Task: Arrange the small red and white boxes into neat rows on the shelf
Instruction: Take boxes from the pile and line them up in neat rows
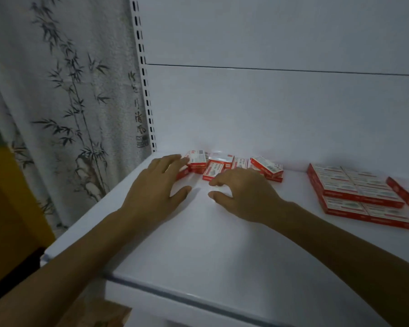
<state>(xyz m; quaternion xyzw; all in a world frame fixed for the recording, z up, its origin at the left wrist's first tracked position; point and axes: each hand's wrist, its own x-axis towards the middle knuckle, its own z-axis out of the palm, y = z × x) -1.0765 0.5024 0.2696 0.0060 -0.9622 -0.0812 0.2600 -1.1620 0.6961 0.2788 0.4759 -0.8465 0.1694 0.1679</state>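
A loose heap of small red and white boxes (224, 165) lies at the back left of the white shelf (222, 244), against the rear panel. My left hand (156, 187) reaches over the shelf with fingers spread, its fingertips at the heap's left boxes. My right hand (243, 192) hovers just in front of the heap, fingers loosely bent and holding nothing. On the right, a block of the same boxes (357, 192) sits packed in tidy rows, two layers high. One more box (404, 192) lies at the right edge of view.
The shelf's slotted upright post (147, 90) rises at the back left. A curtain with a bamboo print (64, 102) hangs to the left. A yellow object (7, 199) stands lower left, and brown cardboard (99, 312) shows below the shelf front.
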